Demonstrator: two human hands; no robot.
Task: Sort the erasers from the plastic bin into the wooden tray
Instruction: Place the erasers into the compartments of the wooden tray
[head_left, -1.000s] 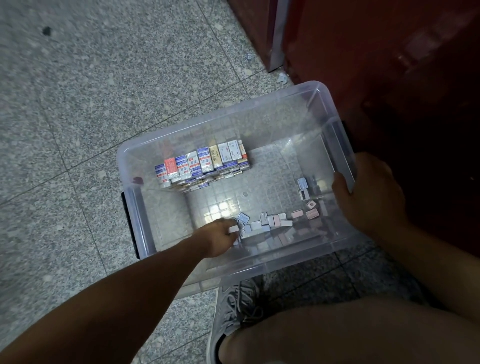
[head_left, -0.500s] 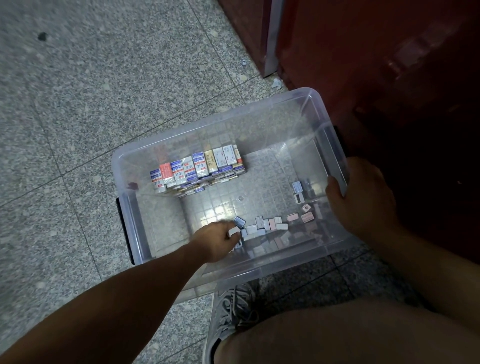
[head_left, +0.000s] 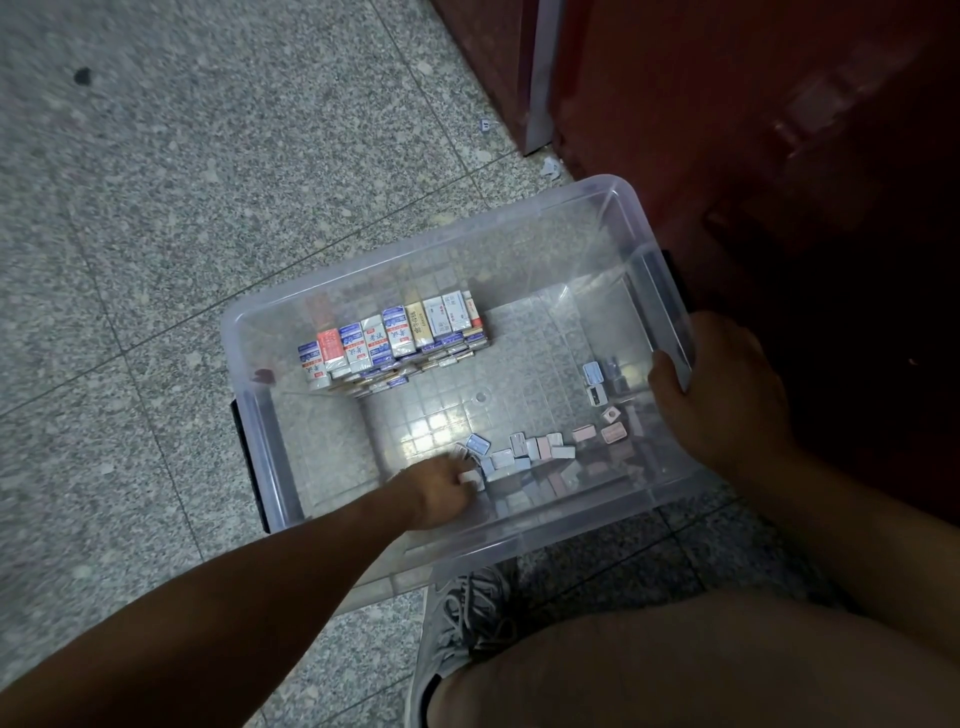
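Two-handed: pinches a white eraser (head_left: 469, 476) with the left hand (head_left: 439, 491) among loose erasers (head_left: 524, 452) along the plastic bin's (head_left: 519, 530) near wall; grips the bin's right rim with the right hand (head_left: 722, 395).

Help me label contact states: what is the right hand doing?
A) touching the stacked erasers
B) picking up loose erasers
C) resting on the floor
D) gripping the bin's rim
D: the right hand curls over the right rim of the bin; the left hand is the one among the loose erasers.
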